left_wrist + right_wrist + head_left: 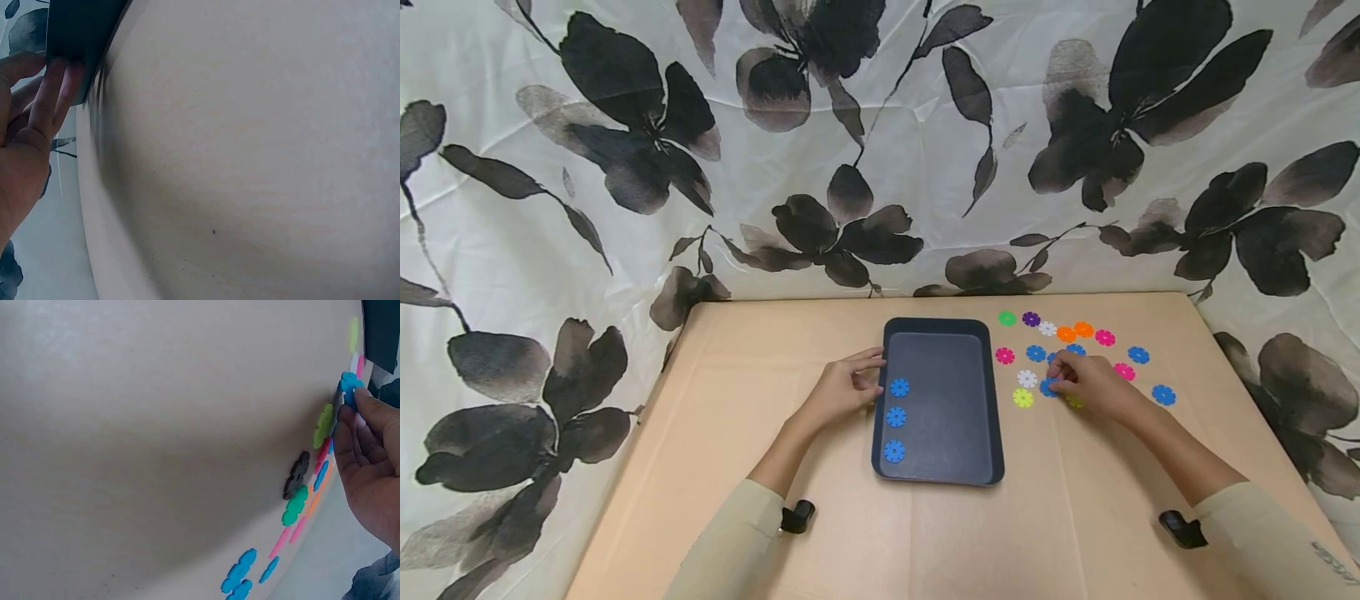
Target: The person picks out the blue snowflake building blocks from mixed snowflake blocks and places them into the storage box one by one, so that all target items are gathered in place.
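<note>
A dark grey tray point(940, 479) stands in the middle of the table, with three blue snowflake-shaped discs point(896, 417) in a column along its left side. My left hand point(846, 387) is at the tray's left edge. In the left wrist view its fingers point(47, 103) touch the tray's outer wall point(84, 37). Right of the tray, my right hand point(1090, 385) pinches a blue notched disc point(351, 387) between thumb and fingers. Loose discs lie around it, including a yellow-green disc point(1023, 397) and a white disc point(1027, 379); some are partly hidden beneath the hand.
More discs lie toward the back right: a green disc point(1007, 318), a purple disc point(1031, 319), an orange disc point(1083, 330), a pink disc point(1105, 337) and a blue disc point(1163, 394). A floral cloth point(925, 183) hangs behind the tan table point(760, 358).
</note>
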The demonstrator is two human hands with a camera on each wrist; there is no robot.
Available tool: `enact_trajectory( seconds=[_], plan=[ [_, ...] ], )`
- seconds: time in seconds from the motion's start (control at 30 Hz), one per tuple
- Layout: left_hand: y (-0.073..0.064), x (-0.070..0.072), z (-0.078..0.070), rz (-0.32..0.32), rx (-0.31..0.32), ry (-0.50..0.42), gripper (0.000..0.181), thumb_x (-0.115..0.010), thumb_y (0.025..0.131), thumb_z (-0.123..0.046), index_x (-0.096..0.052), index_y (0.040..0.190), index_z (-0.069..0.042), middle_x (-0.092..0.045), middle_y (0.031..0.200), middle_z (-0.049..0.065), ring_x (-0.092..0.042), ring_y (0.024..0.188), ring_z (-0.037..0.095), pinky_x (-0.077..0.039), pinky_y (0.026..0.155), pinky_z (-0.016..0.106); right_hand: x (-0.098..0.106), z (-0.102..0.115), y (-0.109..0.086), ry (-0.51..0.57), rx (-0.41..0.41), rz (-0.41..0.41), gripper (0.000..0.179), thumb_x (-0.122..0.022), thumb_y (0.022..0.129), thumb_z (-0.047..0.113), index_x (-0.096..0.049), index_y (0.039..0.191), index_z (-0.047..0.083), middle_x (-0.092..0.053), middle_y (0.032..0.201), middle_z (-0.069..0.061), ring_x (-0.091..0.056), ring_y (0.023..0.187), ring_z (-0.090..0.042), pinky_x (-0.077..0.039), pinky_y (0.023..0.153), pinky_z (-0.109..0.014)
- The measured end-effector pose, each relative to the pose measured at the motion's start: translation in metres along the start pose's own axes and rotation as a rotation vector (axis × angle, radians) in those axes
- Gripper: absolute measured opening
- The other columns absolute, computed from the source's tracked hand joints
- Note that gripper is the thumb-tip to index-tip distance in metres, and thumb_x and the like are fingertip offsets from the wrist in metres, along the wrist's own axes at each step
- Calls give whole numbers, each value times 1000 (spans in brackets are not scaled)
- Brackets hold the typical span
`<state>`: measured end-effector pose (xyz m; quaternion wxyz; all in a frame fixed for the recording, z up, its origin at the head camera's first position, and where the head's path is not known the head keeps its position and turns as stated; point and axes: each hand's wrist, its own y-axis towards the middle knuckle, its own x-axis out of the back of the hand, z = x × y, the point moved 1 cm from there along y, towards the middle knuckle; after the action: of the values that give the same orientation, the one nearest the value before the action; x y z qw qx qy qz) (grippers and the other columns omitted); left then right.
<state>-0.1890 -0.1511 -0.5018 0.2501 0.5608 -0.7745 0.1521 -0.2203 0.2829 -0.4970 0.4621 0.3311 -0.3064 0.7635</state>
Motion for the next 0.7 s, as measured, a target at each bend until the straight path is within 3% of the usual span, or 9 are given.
enact_trajectory(
  seconds=[0.2,0.53,0.7],
  plan=[
    [1,-2,-1,-4,13,0,49,-76,85,2,-67,133,2,-54,155,7,-72,81,12,-58,72,19,11,5,5,7,38,-26,12,-75,93,8,-64,98,7,-64,84,-1,-58,82,-18,-51,68,-15],
    [-2,-1,-2,4,6,-11,49,-76,86,3,-67,133,3,-54,155,7,-72,81,12,-59,72,19,26,40,13,59,52,-58,14,-74,95,10,-63,102,6,-67,88,-6,-60,80,-21,-53,62,-21],
    [-4,0,-1,3,-5,-1,48,-76,85,3,-67,133,2,-54,155,8,-72,81,13,-58,71,19,26,60,25,54,96,-83,14,-76,93,9,-65,101,8,-69,88,-4,-62,79,-20,-54,64,-20]
  ],
)
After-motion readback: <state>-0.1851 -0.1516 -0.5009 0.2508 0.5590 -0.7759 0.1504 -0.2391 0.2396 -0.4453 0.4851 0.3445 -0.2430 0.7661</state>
